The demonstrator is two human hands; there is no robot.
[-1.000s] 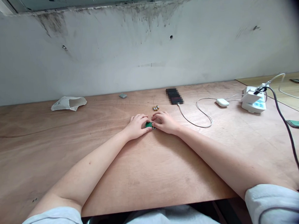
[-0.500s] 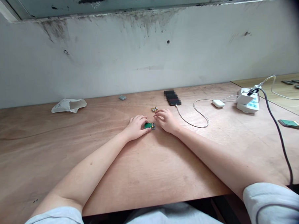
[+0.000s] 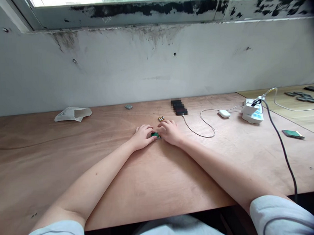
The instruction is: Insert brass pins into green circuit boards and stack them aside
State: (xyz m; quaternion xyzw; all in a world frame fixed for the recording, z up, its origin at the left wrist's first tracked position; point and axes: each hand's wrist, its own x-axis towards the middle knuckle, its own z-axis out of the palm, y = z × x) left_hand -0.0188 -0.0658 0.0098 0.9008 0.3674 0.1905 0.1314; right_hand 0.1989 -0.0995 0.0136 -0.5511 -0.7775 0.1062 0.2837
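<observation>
A small green circuit board (image 3: 155, 135) lies on the wooden table (image 3: 154, 180) between my two hands. My left hand (image 3: 142, 136) has its fingers curled and pinches the board's left side. My right hand (image 3: 169, 131) is curled against the board's right side, fingertips touching it. Most of the board is hidden under the fingers. A few small brass-coloured cylinders (image 3: 161, 118) lie just beyond my right hand.
A dark phone (image 3: 179, 107) lies further back with a white cable (image 3: 201, 124) to a white charger (image 3: 224, 113) and a power strip (image 3: 252, 113). A black cord (image 3: 280, 143) runs off the front right. A crumpled white bag (image 3: 73, 113), a small grey part (image 3: 128, 106) and a green board (image 3: 292, 133) also lie about.
My right hand, drawn slightly away from the board half a second ago, has closed back against it. The camera has tilted upward, showing the window frame.
</observation>
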